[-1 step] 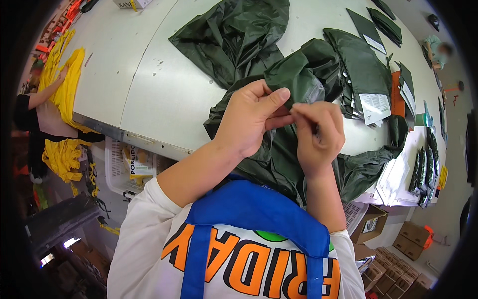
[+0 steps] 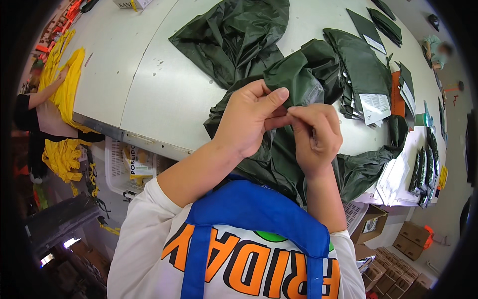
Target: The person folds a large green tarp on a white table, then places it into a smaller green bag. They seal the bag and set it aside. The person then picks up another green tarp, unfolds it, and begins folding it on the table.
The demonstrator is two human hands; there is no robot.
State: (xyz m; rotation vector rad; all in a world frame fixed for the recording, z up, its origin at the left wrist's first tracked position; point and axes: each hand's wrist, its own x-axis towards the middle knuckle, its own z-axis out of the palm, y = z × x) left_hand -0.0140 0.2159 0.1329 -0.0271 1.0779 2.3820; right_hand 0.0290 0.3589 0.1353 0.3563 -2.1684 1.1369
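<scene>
Blue apron (image 2: 259, 199) is pressing up to the bench's (image 2: 159, 94) near edge. Left hand (image 2: 249, 117) is pinching green fabric (image 2: 294, 77) between thumb and forefinger. Right hand (image 2: 321, 132) is holding its thumb and forefinger narrow, tips meeting at the left fingers; cannot tell if anything thin is caught there. Fabric is lying bunched over the middle of the near edge, its lifted fold showing a clear shiny patch. Just changed, barely: right fingertips are sitting slightly lower and further left. Seemingly a fine adjustment, the handling staying at that same fold.

White crate (image 2: 110, 167) is standing below the near edge, left of the person. White sheets (image 2: 391, 182) are lying by the near right corner, dark packs (image 2: 424, 174) just beside them. Folded green pieces (image 2: 358, 62) are stacking up toward the right edge, a white leaflet (image 2: 375, 107) on them. Second green heap (image 2: 239, 42) is spreading toward the far edge. At the left edge, a co-worker's hand (image 2: 63, 74) is touching yellow cloth (image 2: 74, 79).
</scene>
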